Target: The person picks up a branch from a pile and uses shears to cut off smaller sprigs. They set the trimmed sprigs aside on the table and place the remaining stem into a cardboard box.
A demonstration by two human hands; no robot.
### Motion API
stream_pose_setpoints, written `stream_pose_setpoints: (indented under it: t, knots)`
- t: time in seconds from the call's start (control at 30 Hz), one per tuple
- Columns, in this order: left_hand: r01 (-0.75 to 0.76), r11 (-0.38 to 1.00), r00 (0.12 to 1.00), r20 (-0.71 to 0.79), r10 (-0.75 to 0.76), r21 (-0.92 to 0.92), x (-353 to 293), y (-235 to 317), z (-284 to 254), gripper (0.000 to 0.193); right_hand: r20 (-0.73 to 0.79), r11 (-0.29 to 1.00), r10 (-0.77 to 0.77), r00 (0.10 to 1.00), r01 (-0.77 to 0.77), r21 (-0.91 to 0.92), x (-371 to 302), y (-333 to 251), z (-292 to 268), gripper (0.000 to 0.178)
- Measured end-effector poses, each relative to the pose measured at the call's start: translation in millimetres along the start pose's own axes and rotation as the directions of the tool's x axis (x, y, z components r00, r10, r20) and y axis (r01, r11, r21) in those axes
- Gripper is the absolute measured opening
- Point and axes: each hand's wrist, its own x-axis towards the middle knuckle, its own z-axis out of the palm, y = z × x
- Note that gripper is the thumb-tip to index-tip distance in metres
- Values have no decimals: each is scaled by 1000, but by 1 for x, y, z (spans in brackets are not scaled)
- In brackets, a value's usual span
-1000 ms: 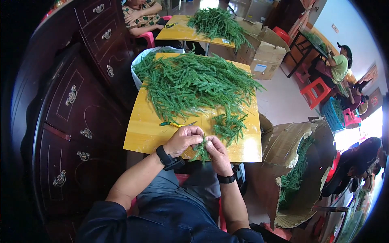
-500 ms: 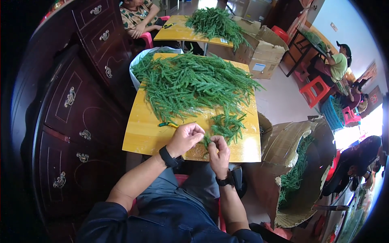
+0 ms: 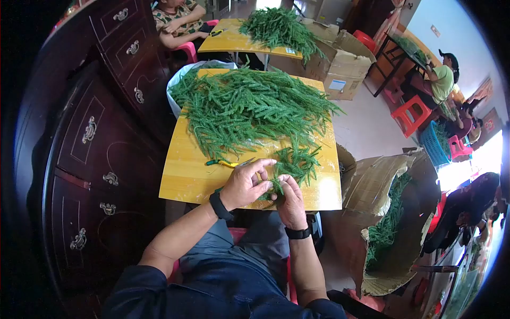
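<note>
"What's there, left to right?"
"On the tabletop (image 3: 183, 170), one heap (image 3: 260, 103) across the far part, sprigs too tangled to count; one pair of snips (image 3: 222, 162); then the left hand (image 3: 243, 189), forefinger extended, thumb close to the sprig (image 3: 277, 186). Whether it grips, I can't tell."
"And the sprig?"
"One, as far as I see, between both hands near the close edge. It looks light and springy, hardly slippery; best held by the stem, as the needles may bend."
"Further right?"
"The right hand (image 3: 291, 204), pinching it, thumb to forefinger; one clump (image 3: 297, 166) just beyond; one torn carton (image 3: 366, 186) holding greenery (image 3: 387, 228)."
</note>
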Motion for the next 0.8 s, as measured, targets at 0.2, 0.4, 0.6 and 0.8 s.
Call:
stream_pose_setpoints:
  t: [0.2, 0.4, 0.6, 0.8]
  knots:
    - [135, 969, 977, 193, -95, -206, 3, -12, -2, 19, 75, 995, 89, 993, -93, 47, -1, -5, -5, 9]
    - [82, 994, 992, 97, -75, -73, -1, -15, 2, 10, 19, 998, 15, 1000, -16, 56, -4, -4, 6, 11]
    - [99, 995, 989, 110, -97, -13, -3, -12, -2, 13, 112, 980, -28, 993, 49, -195, 2, 7, -8, 11]
    - [157, 971, 987, -5, -161, -181, -7, -30, -25, 20, 85, 977, -98, 991, 112, -180, 6, 7, -19, 11]
